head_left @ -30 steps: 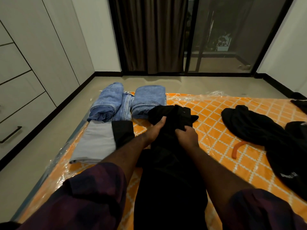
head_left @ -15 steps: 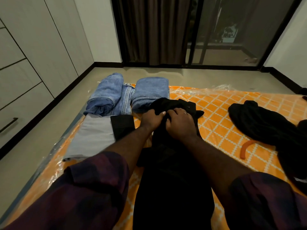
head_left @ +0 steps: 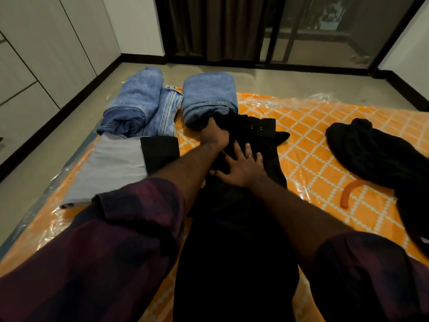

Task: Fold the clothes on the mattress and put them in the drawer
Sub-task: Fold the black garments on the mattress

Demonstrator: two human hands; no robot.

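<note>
Mattress (head_left: 325,126): orange lattice print under clear plastic, lying on a pale floor (head_left: 278,80).
Black garment (head_left: 250,140): mid-mattress, near the far edge.
Left hand (head_left: 214,138): grips its far end.
Right hand (head_left: 241,167): fingers spread, pressing it flat.
Room: dark curtain (head_left: 218,26), white cabinet doors (head_left: 46,43).

A pale grey floor (head_left: 290,82) runs to white walls (head_left: 137,24) edged with black skirting (head_left: 76,94). Flat-fronted pale cabinets (head_left: 46,43) line the left side. Dark brown curtains (head_left: 213,24) hang beside a black-framed glass sliding door (head_left: 325,31) at the far end; the light is dim.
</note>
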